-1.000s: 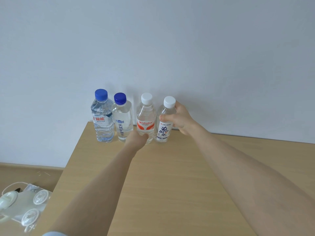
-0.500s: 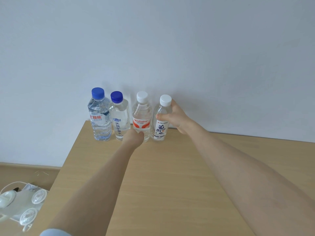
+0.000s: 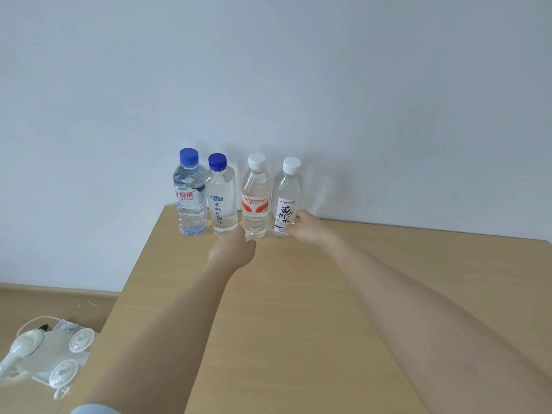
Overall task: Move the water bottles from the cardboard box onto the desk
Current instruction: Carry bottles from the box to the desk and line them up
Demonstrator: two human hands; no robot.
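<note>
Wood desk [image 3: 298, 324]: left hand [image 3: 231, 249] curled at orange-label bottle [image 3: 255, 201] base, right hand [image 3: 309, 230] beside rightmost bottle [image 3: 286, 198]; grips cannot tell.

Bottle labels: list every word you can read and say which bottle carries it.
"极熊" in red, with the character before it unclear: left blue-capped bottle.
"天然矿泉水", written vertically: second blue-capped bottle; the blue logo above it is blurred.
"Wahaha" in red: third bottle, white cap.
"苗山" and "水", with one more character unclear: right white-capped bottle.
All small print is too small to read.
</note>
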